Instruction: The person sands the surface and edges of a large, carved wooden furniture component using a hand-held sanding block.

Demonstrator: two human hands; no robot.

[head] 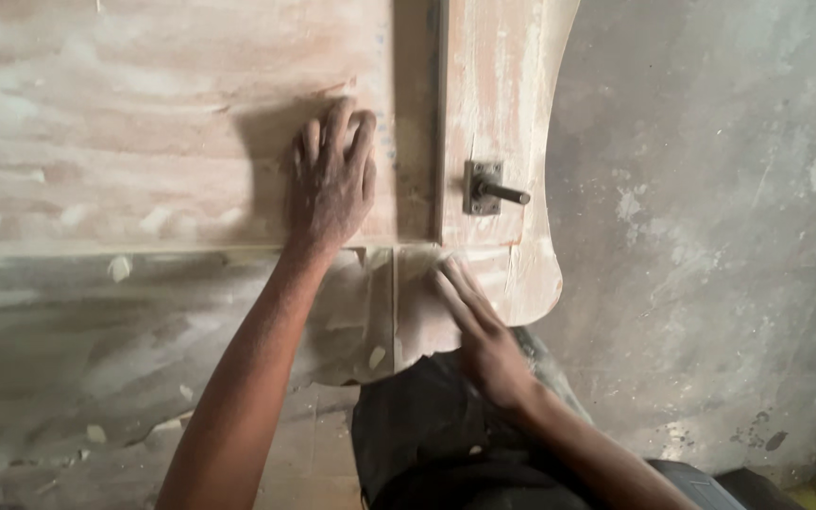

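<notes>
Your dark-clothed lap (427,444) fills the bottom of the view, and both your forearms reach up from it. Your left hand (332,184) lies palm down on the broad plywood panel (125,123), fingers spread a little and holding nothing, just beside the dark groove where that panel meets the curved wooden piece (498,104). Your right hand (479,331) is open too, its fingers stretched flat against the lower lobe of the curved piece, near its rounded edge; it may be pressing something thin under the fingertips, but that is too blurred to tell. A small metal bracket with a dark pin (488,189) sits on the curved piece, between your two hands and a little to the right. Dusty grey concrete floor (710,236) lies beyond.
</notes>
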